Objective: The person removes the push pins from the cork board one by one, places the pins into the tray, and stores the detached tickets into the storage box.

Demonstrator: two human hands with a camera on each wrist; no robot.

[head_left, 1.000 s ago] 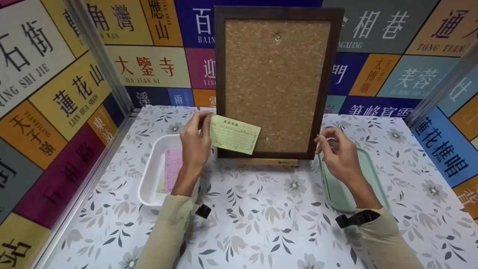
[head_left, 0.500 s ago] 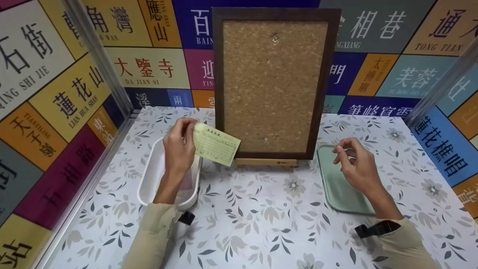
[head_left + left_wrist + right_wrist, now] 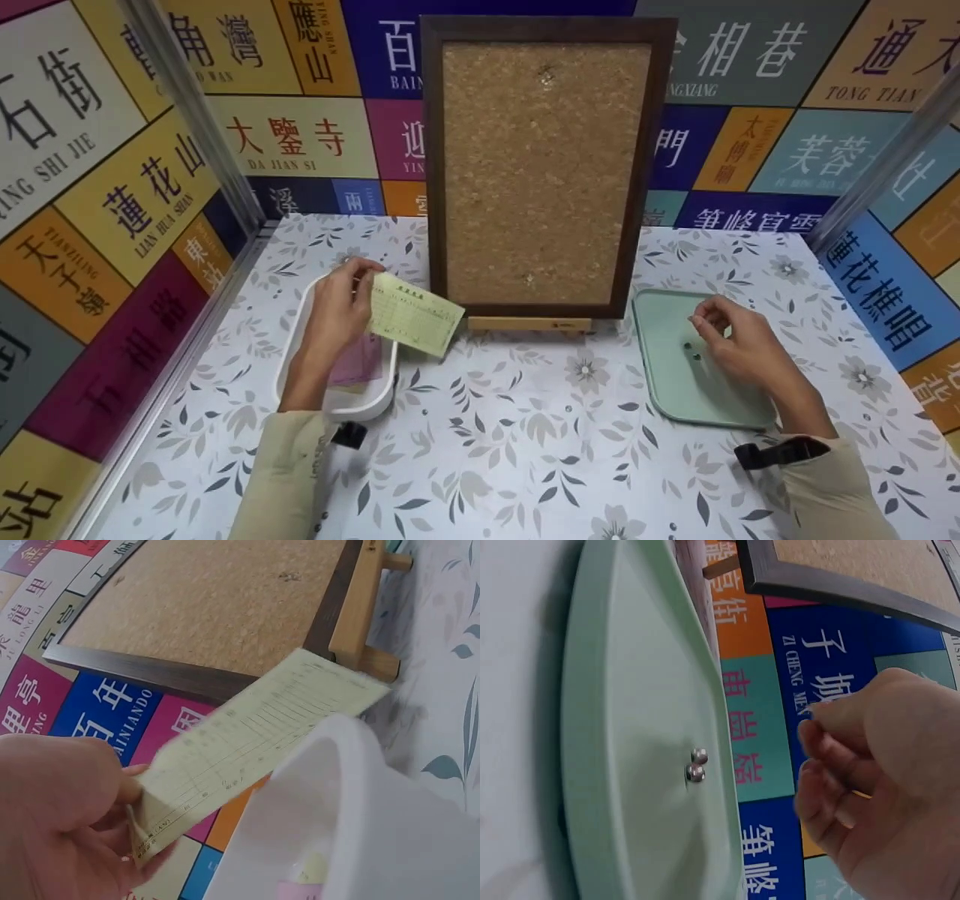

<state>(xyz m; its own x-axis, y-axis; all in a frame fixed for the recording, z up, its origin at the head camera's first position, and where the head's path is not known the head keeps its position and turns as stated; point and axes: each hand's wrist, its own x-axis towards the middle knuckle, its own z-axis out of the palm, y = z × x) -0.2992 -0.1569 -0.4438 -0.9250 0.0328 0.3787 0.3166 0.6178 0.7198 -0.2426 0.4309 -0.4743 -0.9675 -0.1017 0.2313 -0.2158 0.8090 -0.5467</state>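
Note:
My left hand (image 3: 339,304) pinches a green printed slip of paper (image 3: 416,313) by its left end, above the white tray (image 3: 391,382). In the left wrist view the slip (image 3: 240,735) tilts up across the tray's rim. Inside the tray lie a pink slip (image 3: 358,360) and part of a yellowish one. My right hand (image 3: 739,341) hovers over the green tray (image 3: 667,390), thumb and forefinger tips together on a tiny pin-like thing that hardly shows. Two small shiny metal balls (image 3: 696,765), perhaps pin heads, sit in that tray.
A dark-framed cork board (image 3: 540,180) leans upright on a wooden stand (image 3: 529,324) at the back middle. The floral table covering (image 3: 517,435) runs between the two trays. Walls of coloured panels with writing (image 3: 296,135) enclose the back and sides.
My left hand has drawn the green slip away from the cork board, left and down over the white tray. The right hand has moved right and down, over the green tray.

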